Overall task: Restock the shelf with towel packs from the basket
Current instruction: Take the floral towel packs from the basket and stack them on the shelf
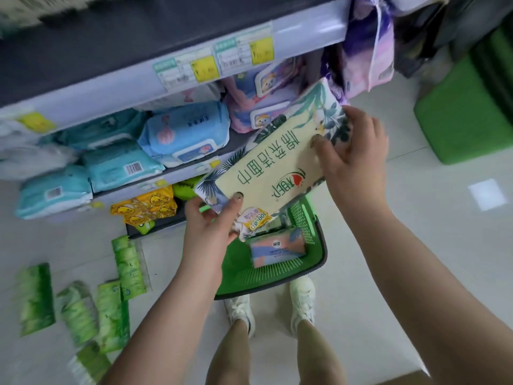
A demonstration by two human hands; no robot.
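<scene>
I hold a cream towel pack (pixel 274 165) with leaf print and green lettering above the green basket (pixel 277 284). My left hand (pixel 211 220) grips its near left corner, thumb on top. My right hand (pixel 352 151) grips its far right end. The pack is tilted, its far end close to the shelf (pixel 177 173). Another pack, pink and blue (pixel 277 251), lies in the basket on the floor in front of my feet.
The shelf holds blue wipe packs (pixel 186 134) and pink packs (pixel 258 109); yellow duck packs (pixel 147 207) sit on the lowest level. Several green packs (pixel 111 307) lie on the floor at left. A green stool (pixel 466 118) stands at right.
</scene>
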